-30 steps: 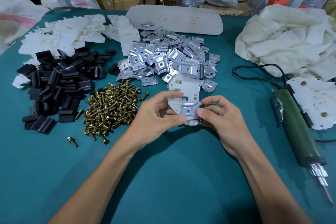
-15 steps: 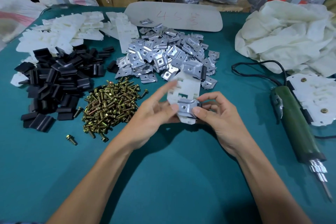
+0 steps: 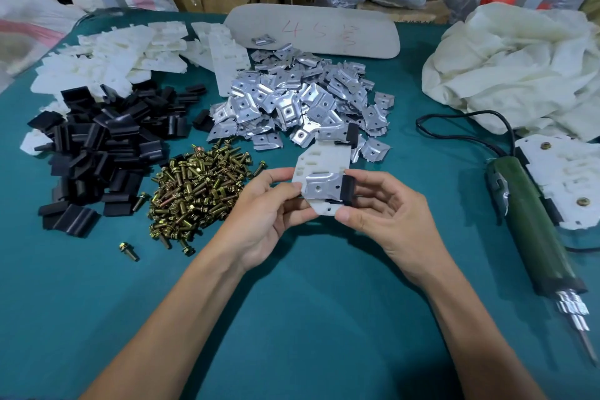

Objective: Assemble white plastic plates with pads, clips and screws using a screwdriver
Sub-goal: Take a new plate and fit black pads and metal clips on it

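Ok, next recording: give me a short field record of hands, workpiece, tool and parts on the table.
left hand: pinches white plate at its left edge
right hand: holds plate's lower right by black pad
workpiece: metal clip on plate, hole shows no screw
tool: screwdriver lying on table, untouched
supplies: screw pile, clip pile, pad pile

The plate (image 3: 324, 157) is showing matt, off-white plastic with a smooth face. The clip (image 3: 323, 188) on it is showing thin sheet metal with a satin sheen. The pad (image 3: 348, 188) on the clip's right end is appearing black and dull.

- Behind the plate: the loose clips (image 3: 302, 104) are reflecting light brightly.
- Left of the plate: the screws (image 3: 198, 185) are gleaming in brass-coloured metal.
- Right of the plate: the screwdriver (image 3: 532, 230) is showing a dull green body and a bright metal tip.
- Under the plate: the table cover (image 3: 292, 318) is appearing teal, matt and smooth.
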Tool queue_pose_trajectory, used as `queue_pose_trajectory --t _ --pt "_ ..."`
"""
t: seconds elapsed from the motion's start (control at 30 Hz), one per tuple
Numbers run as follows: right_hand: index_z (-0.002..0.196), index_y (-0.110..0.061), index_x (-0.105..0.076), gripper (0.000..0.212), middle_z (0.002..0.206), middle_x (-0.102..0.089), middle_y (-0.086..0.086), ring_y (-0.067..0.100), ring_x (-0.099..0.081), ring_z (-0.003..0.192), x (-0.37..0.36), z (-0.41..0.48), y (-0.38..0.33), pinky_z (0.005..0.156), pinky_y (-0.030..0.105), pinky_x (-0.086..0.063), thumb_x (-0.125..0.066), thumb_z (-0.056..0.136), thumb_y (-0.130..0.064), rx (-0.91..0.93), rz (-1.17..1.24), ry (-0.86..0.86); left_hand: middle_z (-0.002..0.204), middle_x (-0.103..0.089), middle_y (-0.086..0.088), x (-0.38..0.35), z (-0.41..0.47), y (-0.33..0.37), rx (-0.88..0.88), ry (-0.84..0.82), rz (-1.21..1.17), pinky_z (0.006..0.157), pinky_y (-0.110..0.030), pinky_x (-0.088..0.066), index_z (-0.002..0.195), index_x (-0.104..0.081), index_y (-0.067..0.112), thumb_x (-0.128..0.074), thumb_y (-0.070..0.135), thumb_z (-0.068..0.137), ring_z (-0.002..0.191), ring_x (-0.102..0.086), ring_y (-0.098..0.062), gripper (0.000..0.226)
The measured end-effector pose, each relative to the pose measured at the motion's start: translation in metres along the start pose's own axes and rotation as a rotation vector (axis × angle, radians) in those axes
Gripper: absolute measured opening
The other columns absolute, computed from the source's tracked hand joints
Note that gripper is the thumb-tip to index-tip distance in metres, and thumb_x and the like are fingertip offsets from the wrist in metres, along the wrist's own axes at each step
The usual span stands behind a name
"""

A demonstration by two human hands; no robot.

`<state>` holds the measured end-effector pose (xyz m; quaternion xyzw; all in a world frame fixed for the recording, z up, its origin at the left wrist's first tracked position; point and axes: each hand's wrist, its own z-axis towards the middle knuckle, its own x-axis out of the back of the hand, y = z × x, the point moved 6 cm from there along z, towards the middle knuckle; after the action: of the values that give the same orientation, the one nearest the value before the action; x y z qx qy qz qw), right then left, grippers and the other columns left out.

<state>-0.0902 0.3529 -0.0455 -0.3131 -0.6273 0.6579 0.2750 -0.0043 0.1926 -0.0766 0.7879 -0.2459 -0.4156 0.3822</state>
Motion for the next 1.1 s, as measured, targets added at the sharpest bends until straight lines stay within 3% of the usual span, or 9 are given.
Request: queue_pose_trajectory --t 0.4,0.7,0.87,1.0,1.1 --pt "0.116 -0.018 -0.071 0.050 0.101 -0.079 -0.004 0.006 -0.071 0.090 0.005 0.002 0.001 0.083 0.015 -0.054 -0.084 0.068 -0.012 -0.023 0.006 -0.024 0.086 -0.075 -0.014 -0.003 -0.003 0.001 0.020 -0.007 0.004 0.060 -0.024 -0.059 0.118 -0.052 -0.001 -0.053 0.001 0.100 0.066 -0.068 -0.015 0.018" --pt "0.117 -0.019 -0.072 0.049 0.108 -0.079 0.002 0.012 -0.071 0.096 0.007 0.003 0.004 0.089 0.021 -0.055 -0.084 0.069 -0.017 -0.015 0.011 -0.026 0.090 -0.076 -0.016 -0.002 -0.004 0.001 0.024 -0.011 -0.016 0.062 -0.025 -0.060 0.116 -0.050 0.000 -0.053 0.000 0.100 0.067 -0.069 -0.016 0.016" --pt "0.123 -0.019 -0.068 0.055 0.101 -0.078 0.006 0.015 -0.073 0.091 0.012 0.003 0.008 0.082 0.021 -0.056 -0.084 0.071 -0.016 -0.083 0.006 -0.052 0.088 -0.076 -0.014 -0.001 -0.003 -0.001 0.008 -0.002 0.011 0.062 -0.025 -0.060 0.114 -0.048 0.003 -0.054 0.001 0.100 0.068 -0.071 -0.017 0.015" --pt "0.116 -0.020 -0.068 0.057 0.096 -0.078 0.002 0.011 -0.072 0.087 0.013 0.003 0.011 0.079 0.021 -0.057 -0.088 0.063 -0.022 -0.120 -0.065 -0.037 0.087 -0.076 -0.015 -0.004 -0.005 -0.005 0.019 -0.003 0.023 0.063 -0.024 -0.059 0.118 -0.045 0.002 -0.057 0.002 0.099 0.071 -0.072 -0.018 0.023" --pt "0.110 -0.021 -0.070 0.050 0.090 -0.078 0.000 0.008 -0.070 0.080 0.017 0.003 0.012 0.073 0.020 -0.057 -0.089 0.063 -0.025 -0.114 -0.120 -0.022 0.091 -0.075 -0.016 -0.001 -0.008 -0.002 0.017 0.017 0.200 0.060 -0.024 -0.057 0.115 -0.049 0.004 -0.061 0.006 0.098 0.071 -0.072 -0.020 0.021"
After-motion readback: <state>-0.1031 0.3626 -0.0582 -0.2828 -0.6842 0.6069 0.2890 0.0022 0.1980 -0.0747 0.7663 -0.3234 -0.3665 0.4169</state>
